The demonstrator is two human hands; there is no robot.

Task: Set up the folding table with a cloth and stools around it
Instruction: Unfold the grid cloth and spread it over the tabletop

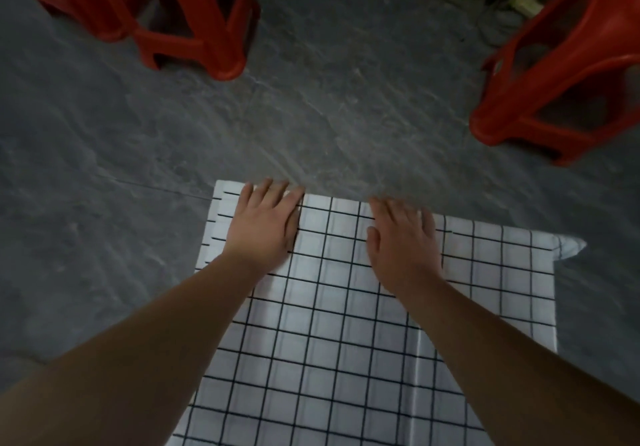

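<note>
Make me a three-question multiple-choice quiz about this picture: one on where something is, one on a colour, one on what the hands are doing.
1. Where do both hands rest?
A. on the cloth's far edge
B. on a stool
C. on the floor

2. What colour are the stools?
A. blue
B. red
C. white

3. How are the hands?
A. fists
B. pinching a corner
C. flat, fingers straight

Answers:
1 A: the left hand and right hand lie on the checked cloth by its far edge.
2 B: the stools are red.
3 C: both palms press flat.
</note>
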